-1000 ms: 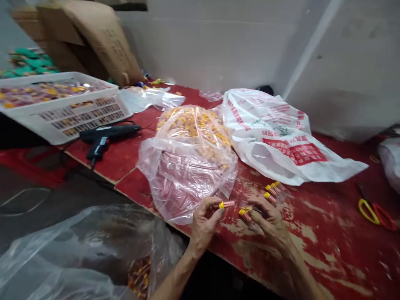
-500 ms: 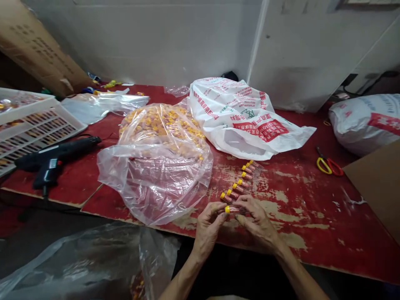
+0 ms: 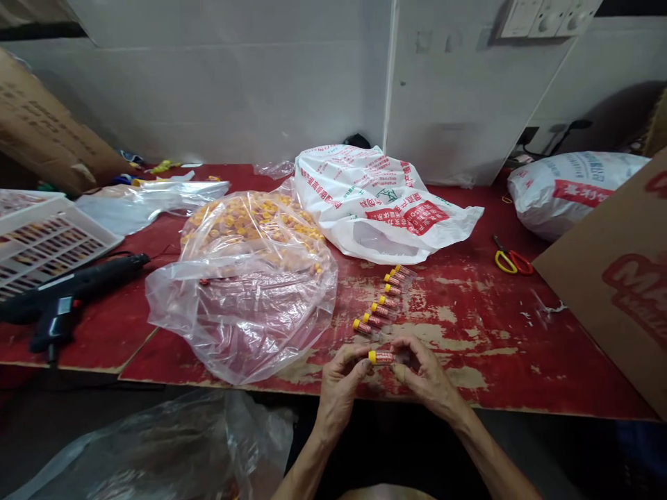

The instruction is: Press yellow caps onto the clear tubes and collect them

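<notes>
Left hand (image 3: 344, 380) and right hand (image 3: 421, 371) hold a yellow-capped tube (image 3: 382, 357).

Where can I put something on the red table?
The biggest, mostly bare patch of table is between the row of yellow-capped tubes and the cardboard box on the right, in front of the scissors. A narrower strip lies between the black tool and the clear bag. It's crowded around the white basket and behind the tubes, by the white bag.

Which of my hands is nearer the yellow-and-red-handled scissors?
Right. The right hand is nearer and to the left of the scissors; the left hand is farther to their left.
</notes>
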Available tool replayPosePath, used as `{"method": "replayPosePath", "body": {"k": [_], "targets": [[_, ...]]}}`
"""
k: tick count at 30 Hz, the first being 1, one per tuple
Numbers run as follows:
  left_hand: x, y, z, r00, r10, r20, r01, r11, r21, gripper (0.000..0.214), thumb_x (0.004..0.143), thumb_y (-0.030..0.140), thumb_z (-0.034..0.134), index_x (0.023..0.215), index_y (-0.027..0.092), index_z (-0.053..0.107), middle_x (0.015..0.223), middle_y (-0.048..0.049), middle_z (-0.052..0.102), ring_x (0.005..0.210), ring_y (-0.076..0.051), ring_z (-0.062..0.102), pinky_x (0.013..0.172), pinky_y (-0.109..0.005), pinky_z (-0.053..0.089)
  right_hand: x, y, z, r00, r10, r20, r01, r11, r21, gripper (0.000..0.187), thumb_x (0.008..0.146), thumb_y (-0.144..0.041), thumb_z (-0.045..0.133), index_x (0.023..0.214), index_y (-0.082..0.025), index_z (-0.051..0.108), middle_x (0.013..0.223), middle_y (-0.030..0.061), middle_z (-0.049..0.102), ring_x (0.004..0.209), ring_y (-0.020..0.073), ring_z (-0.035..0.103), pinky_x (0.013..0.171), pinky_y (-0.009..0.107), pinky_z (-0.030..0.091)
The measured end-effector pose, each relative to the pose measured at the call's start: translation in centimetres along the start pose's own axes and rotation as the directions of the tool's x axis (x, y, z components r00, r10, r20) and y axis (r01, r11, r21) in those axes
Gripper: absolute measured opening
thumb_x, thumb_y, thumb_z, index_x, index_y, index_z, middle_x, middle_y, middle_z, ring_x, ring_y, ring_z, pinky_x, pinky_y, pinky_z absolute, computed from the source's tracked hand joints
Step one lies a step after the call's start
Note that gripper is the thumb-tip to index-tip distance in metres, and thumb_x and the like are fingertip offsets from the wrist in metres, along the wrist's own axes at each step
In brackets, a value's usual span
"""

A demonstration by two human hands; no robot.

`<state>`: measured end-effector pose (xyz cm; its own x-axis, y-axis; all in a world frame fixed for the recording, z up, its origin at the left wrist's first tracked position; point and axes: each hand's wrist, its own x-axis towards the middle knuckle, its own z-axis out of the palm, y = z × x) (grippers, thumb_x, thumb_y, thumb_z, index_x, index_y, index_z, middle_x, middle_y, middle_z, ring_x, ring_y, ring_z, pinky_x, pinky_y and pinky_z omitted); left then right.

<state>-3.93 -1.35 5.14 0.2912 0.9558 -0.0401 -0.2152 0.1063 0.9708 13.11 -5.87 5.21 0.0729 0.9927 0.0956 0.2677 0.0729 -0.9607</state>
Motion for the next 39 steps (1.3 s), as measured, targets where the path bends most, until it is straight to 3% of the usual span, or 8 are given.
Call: {"method": "replayPosePath", "body": {"k": [5, 10, 16, 19, 23, 28, 33, 39], "targets": [[-0.4, 0.1, 0.3, 1.0, 0.013, 0.026, -0.013, 1.0, 0.007, 0.016, 0.071, 0.029, 0.072, 0.083, 0.02, 0.074, 0.08, -0.0016, 0.06, 0.07, -0.013, 0.055, 0.062, -0.024, 0.048, -0.9, 0.3, 0.4, 0.99, 0.12, -0.071, -0.112, 0.988, 0.106, 0.035, 0.089, -0.045, 0.047, 0.111, -0.018, 0.051, 0.068, -0.0017, 0.054, 0.056, 0.0133, 0.049, 0.051, 0.023, 0.038], [-0.8, 0.3, 0.4, 0.999, 0.042, -0.015, -0.042, 0.999, 0.025, 0.015, 0.069, 0.028, 0.074, 0.081, 0.019, 0.074, 0.078, -0.0012, 0.06, 0.07, -0.012, 0.054, 0.065, -0.024, 0.047, -1.6, 0.0, 0.3, 0.997, 0.052, -0.053, -0.045, 0.992, 0.121, 0.029, 0.084, -0.038, 0.057, 0.107, -0.021, 0.052, 0.092, 0.0024, 0.056, 0.075, 0.0146, 0.054, 0.061, 0.023, 0.044], [-1.1, 0.3, 0.5, 0.999, 0.042, 0.021, -0.043, 0.999, 0.003, 0.014, 0.069, 0.028, 0.074, 0.081, 0.02, 0.074, 0.076, -0.0007, 0.059, 0.068, -0.012, 0.055, 0.065, -0.025, 0.047, -2.1, 0.2, 0.5, 0.988, 0.11, -0.11, -0.09, 0.981, 0.174, 0.033, 0.089, -0.045, 0.048, 0.11, -0.019, 0.049, 0.068, -0.0024, 0.051, 0.057, 0.0124, 0.05, 0.049, 0.022, 0.041], [-1.3, 0.3, 0.4, 0.999, 0.05, 0.02, -0.05, 0.999, -0.016, 0.015, 0.068, 0.028, 0.074, 0.081, 0.02, 0.074, 0.081, -0.0017, 0.06, 0.072, -0.013, 0.056, 0.065, -0.025, 0.048, -2.4, -0.2, 0.5, 0.992, 0.112, -0.064, -0.096, 0.974, 0.207, 0.037, 0.088, -0.045, 0.05, 0.116, -0.021, 0.047, 0.078, -0.0002, 0.054, 0.06, 0.0122, 0.051, 0.05, 0.022, 0.045], [-1.5, 0.5, 0.1, 0.997, 0.073, 0.013, -0.073, 0.997, -0.034, 0.013, 0.07, 0.027, 0.073, 0.081, 0.02, 0.074, 0.085, -0.0022, 0.058, 0.074, -0.013, 0.055, 0.065, -0.024, 0.048, -2.6, -0.4, 0.9, 0.992, 0.125, -0.023, -0.113, 0.947, 0.3, 0.032, 0.08, -0.046, 0.062, 0.099, -0.021, 0.052, 0.08, -0.0007, 0.053, 0.063, 0.0131, 0.054, 0.053, 0.024, 0.049], [-1.8, 0.7, -0.5, 0.997, 0.07, -0.016, -0.071, 0.995, -0.077, 0.011, 0.066, 0.026, 0.076, 0.075, 0.019, 0.074, 0.078, -0.0007, 0.057, 0.068, -0.011, 0.054, 0.062, -0.024, 0.047, -2.5, -0.4, 1.5, 0.984, 0.164, -0.067, -0.15, 0.973, 0.178, 0.038, 0.085, -0.055, 0.051, 0.084, -0.018, 0.056, 0.054, -0.006, 0.042, 0.038, 0.0067, 0.035, 0.036, 0.019, 0.028], [-1.7, 0.7, -1.0, 0.997, 0.067, -0.041, -0.069, 0.997, -0.047, 0.013, 0.065, 0.027, 0.076, 0.074, 0.018, 0.074, 0.076, -0.0013, 0.058, 0.069, -0.013, 0.054, 0.063, -0.024, 0.047, -2.2, -0.9, 1.4, 0.988, 0.152, 0.01, -0.151, 0.964, 0.22, 0.039, 0.083, -0.054, 0.056, 0.102, -0.02, 0.053, 0.067, -0.0035, 0.049, 0.048, 0.0087, 0.041, 0.043, 0.02, 0.037], [-1.1, 0.2, -1.2, 0.998, 0.068, -0.015, -0.068, 0.997, 0.025, 0.012, 0.07, 0.03, 0.072, 0.07, 0.018, 0.073, 0.073, -0.0014, 0.058, 0.067, -0.013, 0.054, 0.062, -0.024, 0.045, -1.2, 0.1, 1.2, 0.991, 0.11, -0.078, -0.106, 0.993, 0.058, 0.046, 0.082, -0.061, 0.051, 0.064, -0.018, 0.049, 0.054, -0.0048, 0.035, 0.047, 0.009, 0.033, 0.043, 0.021, 0.027]]}}
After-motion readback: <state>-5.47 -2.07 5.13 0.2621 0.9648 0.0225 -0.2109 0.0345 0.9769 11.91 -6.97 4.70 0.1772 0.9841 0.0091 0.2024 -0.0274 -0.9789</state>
